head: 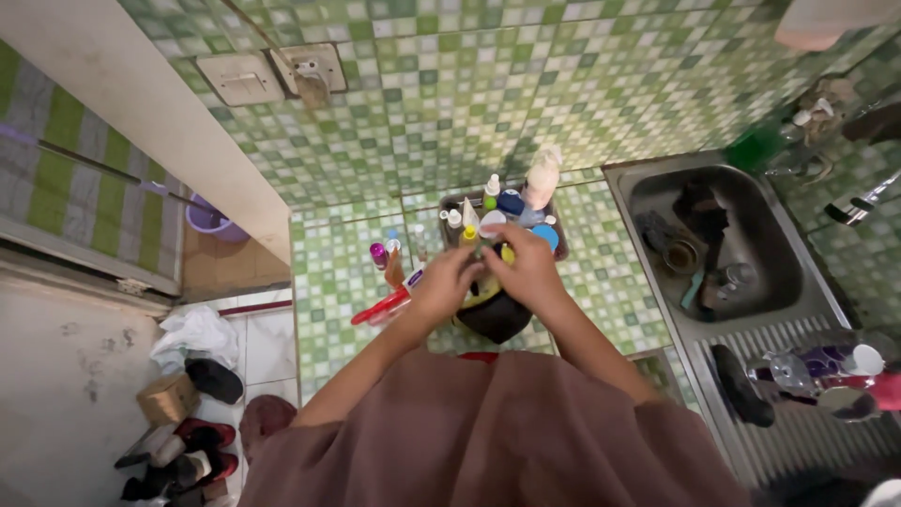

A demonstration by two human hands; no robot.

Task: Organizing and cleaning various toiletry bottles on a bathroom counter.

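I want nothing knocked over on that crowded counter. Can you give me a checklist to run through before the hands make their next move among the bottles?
1. Both hands in view: ok. The left hand and right hand meet over the dark pouch.
2. What each grip holds: cannot tell; the fingers overlap and hide it.
3. Bottles in the tray upright: ok; the tall pale bottle stands at the back.
4. Counter edge: not ok. The red tube lies flat near the left edge.
5. Small bottles left of the hands: ok, upright, apart from the hands.
6. Sink free: not ok; it holds dishes.
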